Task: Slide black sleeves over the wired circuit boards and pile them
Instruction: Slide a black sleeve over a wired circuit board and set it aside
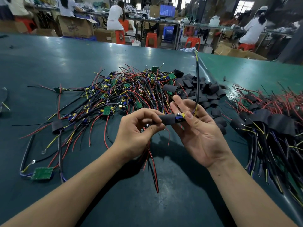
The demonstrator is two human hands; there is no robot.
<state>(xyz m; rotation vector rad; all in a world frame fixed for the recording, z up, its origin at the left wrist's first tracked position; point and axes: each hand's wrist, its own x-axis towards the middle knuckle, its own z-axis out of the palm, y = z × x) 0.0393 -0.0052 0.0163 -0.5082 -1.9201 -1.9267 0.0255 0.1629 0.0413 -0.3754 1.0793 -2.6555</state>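
Over the counter (49,66), my left hand (139,128) pinches the black sleeve (167,120) to draw it along, my right hand (196,128) pinches the circuit board's (179,119) bare end, steadying it; finished pile (270,122) waits right.

cardboard boxes (75,27), red stools (151,39), monitor (167,11)

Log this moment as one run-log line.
step: sleeving | left hand: pinches black sleeve | right hand: holds board end, partly uncovered | sleeved pile: right | unsleeved pile: centre
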